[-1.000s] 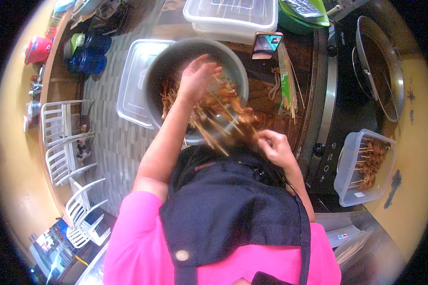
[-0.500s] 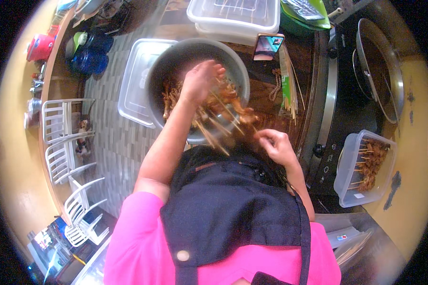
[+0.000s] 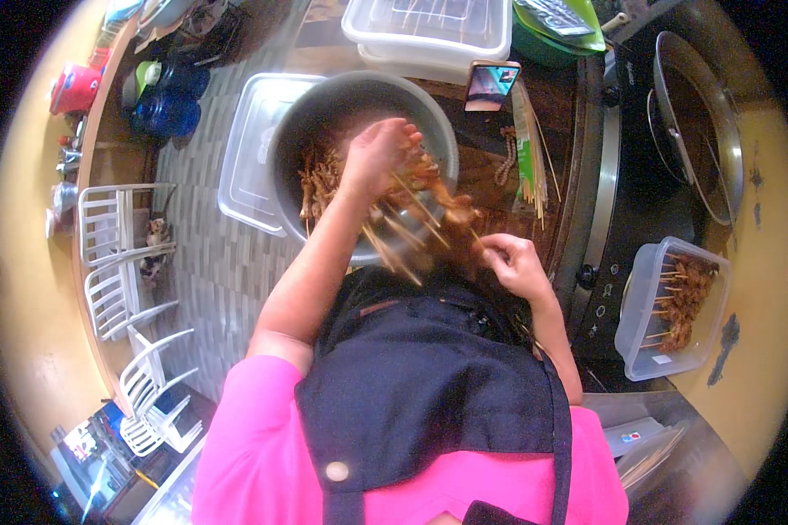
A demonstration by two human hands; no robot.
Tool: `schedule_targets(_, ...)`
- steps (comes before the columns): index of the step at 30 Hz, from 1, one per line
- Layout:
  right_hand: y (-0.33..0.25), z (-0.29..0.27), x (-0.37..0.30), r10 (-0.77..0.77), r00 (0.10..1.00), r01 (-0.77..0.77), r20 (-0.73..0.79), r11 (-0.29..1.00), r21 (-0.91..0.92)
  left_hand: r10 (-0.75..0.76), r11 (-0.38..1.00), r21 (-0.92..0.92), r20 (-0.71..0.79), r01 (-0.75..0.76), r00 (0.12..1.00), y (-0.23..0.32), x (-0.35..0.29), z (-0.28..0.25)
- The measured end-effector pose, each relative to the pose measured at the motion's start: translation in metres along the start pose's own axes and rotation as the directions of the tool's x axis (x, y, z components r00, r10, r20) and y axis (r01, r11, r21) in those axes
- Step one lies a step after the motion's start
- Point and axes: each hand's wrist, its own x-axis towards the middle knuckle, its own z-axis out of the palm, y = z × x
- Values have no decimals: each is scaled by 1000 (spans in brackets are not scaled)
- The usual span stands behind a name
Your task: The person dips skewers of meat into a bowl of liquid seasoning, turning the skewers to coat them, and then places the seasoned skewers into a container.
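My left hand (image 3: 378,156) is closed around a bunch of meat skewers (image 3: 420,206), held over the near side of a large grey metal bowl (image 3: 324,105). Their wooden sticks fan out toward me. More skewered meat lies inside the bowl. My right hand (image 3: 512,262) is just below and to the right of the bunch, fingers pinched at a stick end near the bowl's rim. My pink shirt and dark apron fill the lower middle.
A clear lid (image 3: 245,157) lies left of the bowl. Stacked clear containers (image 3: 429,31) and a phone (image 3: 490,85) sit beyond it. Bare sticks (image 3: 530,149) lie to the right, by a dark stove with a pan (image 3: 696,122). A tub of finished skewers (image 3: 674,306) stands far right.
My left hand has shifted slightly with the bunch of skewers over the bowl. My right hand stays at the stick ends, barely moved.
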Motion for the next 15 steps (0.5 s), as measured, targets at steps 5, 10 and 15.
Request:
schedule_targets(5, -2, 8, 3, -24, 999, 25, -25, 1000, 13, -4, 1000, 7, -37, 5, 999, 3, 1, -1)
schedule_targets(10, 2, 11, -2, 38, 997, -33, -60, 995, 91, -78, 991, -106, 33, 81, 996, 3, 2, 11)
schedule_targets(15, 5, 6, -15, -112, 970, 109, -216, 994, -26, -186, 976, 145, 154, 164, 970, 16, 7, 35)
